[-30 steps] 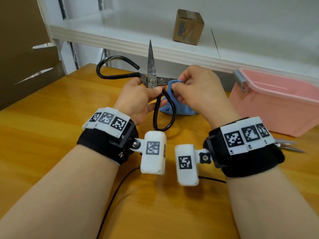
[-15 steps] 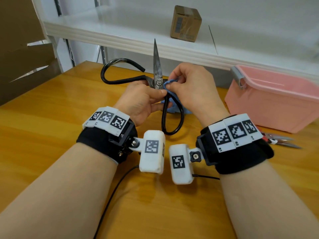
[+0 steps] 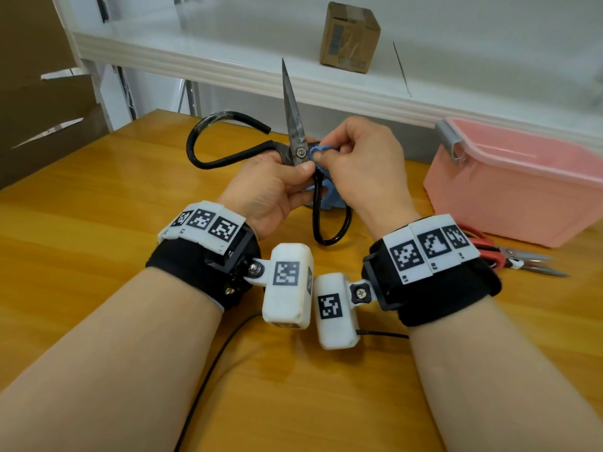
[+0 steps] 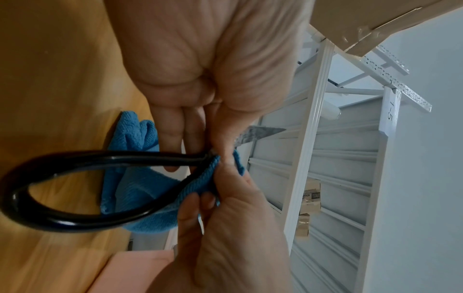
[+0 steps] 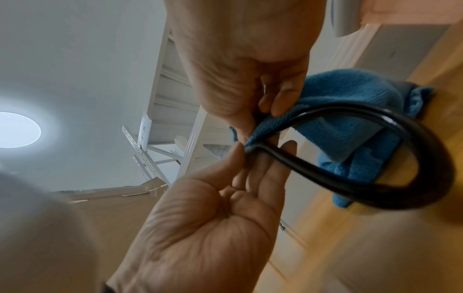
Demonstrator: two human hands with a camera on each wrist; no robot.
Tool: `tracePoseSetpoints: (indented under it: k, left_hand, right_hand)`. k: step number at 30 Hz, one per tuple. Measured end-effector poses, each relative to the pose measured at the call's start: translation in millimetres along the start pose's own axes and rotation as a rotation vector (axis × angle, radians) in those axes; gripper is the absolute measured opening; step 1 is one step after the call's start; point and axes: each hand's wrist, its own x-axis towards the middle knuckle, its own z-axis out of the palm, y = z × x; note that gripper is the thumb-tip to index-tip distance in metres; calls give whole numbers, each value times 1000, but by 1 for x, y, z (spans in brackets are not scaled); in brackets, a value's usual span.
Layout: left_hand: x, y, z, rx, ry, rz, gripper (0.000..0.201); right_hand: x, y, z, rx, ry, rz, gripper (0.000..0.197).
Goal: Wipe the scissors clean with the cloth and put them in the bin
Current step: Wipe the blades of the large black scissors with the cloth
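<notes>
Large black-handled scissors (image 3: 293, 125) are held above the wooden table, blades open, one dark blade pointing up. My left hand (image 3: 277, 184) pinches them at the pivot between thumb and fingers. My right hand (image 3: 352, 158) pinches a blue cloth (image 3: 318, 150) against the metal just right of the pivot. In the left wrist view the cloth (image 4: 140, 190) hangs behind the black handle loop (image 4: 62, 218). The right wrist view shows the cloth (image 5: 350, 123) passing behind the loop (image 5: 413, 158). The pink bin (image 3: 522, 187) stands on the table to the right.
Red-handled pliers (image 3: 509, 256) lie on the table in front of the bin, beside my right wrist. A small cardboard box (image 3: 350, 37) sits on the white shelf (image 3: 195, 57) behind the table. Brown cardboard (image 3: 39, 93) stands at the far left. A black cable (image 3: 208, 370) trails between my forearms.
The scissors' upright blade has tipped slightly rightward and both hands have drawn closer together. My right hand has slid the cloth in along the metal up to the pivot.
</notes>
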Motion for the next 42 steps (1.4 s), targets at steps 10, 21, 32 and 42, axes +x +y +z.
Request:
tracePoseSetpoints:
  k: [10,21,32,42]
  left_hand:
    - [0,4,-5,-9,-18,-11,32]
    - [-4,2,0,41,-71,-8,26]
    - [-7,3,10,28,-67,-33,29]
    - [-7,1,10,42,-80,-47,33]
  right_hand:
    - [2,1,-10,53,-113,-53,11]
    - [3,5,-6,60,-13,-23,11]
    - [5,7,-8,7,85,14,5]
    - [4,2,-12,-63,-59,-51,12]
